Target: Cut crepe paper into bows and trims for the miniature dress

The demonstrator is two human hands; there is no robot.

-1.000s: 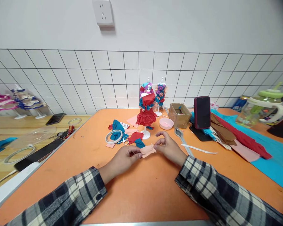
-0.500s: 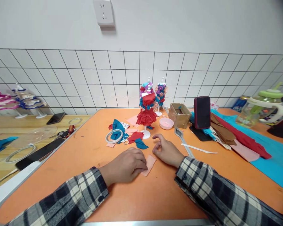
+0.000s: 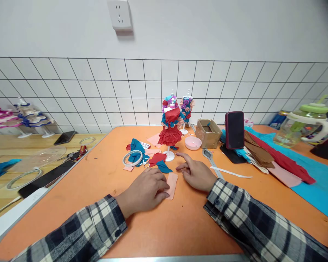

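Head cam: L hand [image 3: 144, 190] touching pink strip [image 3: 173, 185] (R hand [image 3: 196, 175] nearby, empty).

Open tabletop [image 3: 164, 236] before pink piece [image 3: 172, 185], mannequin [image 3: 170, 133] blocking behind

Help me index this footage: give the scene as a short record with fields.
Left hand: touching the pink piece
Right hand: nearby, apart from it, nothing visibly held
Pink piece: lying flat on the orange table
Front mannequin: upright beyond the hands, dressed in red and blue
Scissors: beside the tape roll
Pink bowl: beside the cardboard box
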